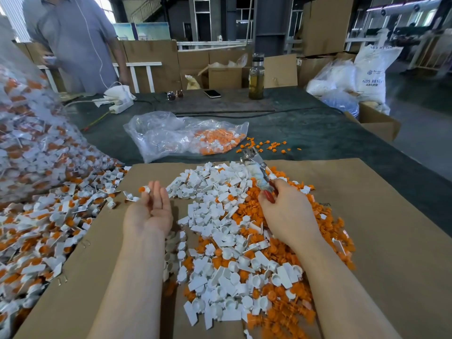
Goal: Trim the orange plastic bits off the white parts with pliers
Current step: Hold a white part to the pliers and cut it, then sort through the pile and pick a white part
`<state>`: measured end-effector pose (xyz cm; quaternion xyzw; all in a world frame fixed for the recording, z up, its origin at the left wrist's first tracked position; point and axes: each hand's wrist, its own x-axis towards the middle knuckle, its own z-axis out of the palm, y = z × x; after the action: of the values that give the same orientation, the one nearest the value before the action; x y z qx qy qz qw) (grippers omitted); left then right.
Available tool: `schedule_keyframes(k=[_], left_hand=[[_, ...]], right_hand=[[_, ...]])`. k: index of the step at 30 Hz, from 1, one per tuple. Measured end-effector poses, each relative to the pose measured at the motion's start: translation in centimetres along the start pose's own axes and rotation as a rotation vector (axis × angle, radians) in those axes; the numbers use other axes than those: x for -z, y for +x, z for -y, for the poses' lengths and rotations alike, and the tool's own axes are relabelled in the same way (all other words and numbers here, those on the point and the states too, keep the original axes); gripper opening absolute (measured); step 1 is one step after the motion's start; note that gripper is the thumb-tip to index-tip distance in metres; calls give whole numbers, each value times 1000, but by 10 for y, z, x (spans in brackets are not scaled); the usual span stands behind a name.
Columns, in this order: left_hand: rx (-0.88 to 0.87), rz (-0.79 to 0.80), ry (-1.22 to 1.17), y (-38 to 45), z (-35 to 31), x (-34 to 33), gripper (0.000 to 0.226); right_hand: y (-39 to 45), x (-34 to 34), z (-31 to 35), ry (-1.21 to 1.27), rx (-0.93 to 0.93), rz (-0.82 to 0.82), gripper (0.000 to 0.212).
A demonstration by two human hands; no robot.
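My left hand [150,209] lies palm up over the cardboard sheet [381,231], fingers nearly straight, with a white part that still carries an orange bit [144,189] at its fingertips. My right hand [286,206] grips the red handles of the pliers [255,167], whose jaws point up and away, nothing visible between them. A heap of trimmed white parts [220,231] lies between my hands. Loose orange bits [288,299] pile up around my right forearm. Untrimmed white-and-orange parts [46,228] spill from a clear bag at the left.
A clear bag with orange bits [186,137] lies beyond the cardboard on the dark table. Farther back stand a bottle [256,78], a phone [212,93], sunglasses [175,95] and a power strip [121,105]. A person in a grey shirt [75,37] stands at the far left.
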<state>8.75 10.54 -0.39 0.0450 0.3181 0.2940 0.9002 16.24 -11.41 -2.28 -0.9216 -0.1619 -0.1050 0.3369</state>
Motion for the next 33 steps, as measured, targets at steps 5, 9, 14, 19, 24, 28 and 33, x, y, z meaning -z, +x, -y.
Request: schedule_keyframes(k=[5,9,14,19,24,28,33], left_hand=[[-27,1,-64,3,1,0,18],[-44,14,-71,2,0,4,15],[-155,57,480,-5,3,-1,19],[-430,202,1402,-15,26,0,8],[-452,333,1909,-9,41,7,23],[-526,388,1938,-5,42,9,14],[-644,438,1978,-2,44,10,15]], right_hand=[[2,0,-3,-32,-42,0,14],[2,0,-5,-58,-81,11,19],[1,-1,-5,-118,-101,53,13],[-1,-6,1,-161,-17,49,13],[-4,-8,5,-272,38,52,24],[-4,-9,6,-327,42,45,29],[-5,-9,6,-339,31,45,30]])
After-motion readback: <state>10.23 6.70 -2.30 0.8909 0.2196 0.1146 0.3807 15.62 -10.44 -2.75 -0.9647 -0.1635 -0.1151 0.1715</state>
